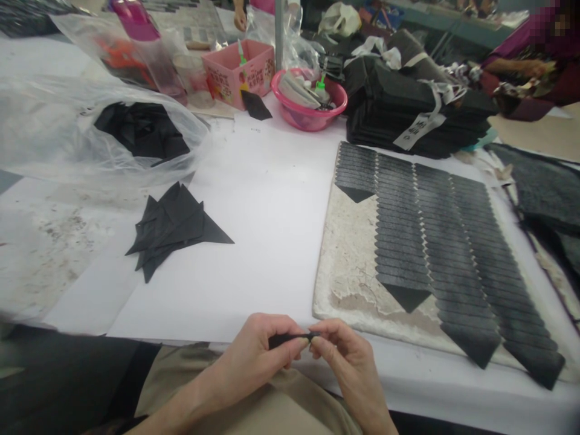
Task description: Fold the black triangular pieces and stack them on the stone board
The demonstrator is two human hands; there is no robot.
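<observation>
Both my hands meet at the table's front edge, over my lap. My left hand (267, 350) is closed, its thumb and fingers pinching a thin black piece (281, 340) that looks like folded sheet material. The right hand (347, 356) pinches the same piece at its other end, thumb tip close to the left thumb. Most of the piece is hidden by fingers. To the left lies a loose pile of black pointed pieces (174, 223). On the right, overlapping black pieces with pointed ends (401, 223) form several long rows on a worn pale board (347, 254).
Behind the pile, a clear plastic bag (40, 130) holds more black pieces (140, 130). Farther back stand a pink box (231, 78), a pink basin (308, 121) with green-tipped bottles, and a tied black stack (385, 103). A co-worker's hand (521, 66) shows at the upper right.
</observation>
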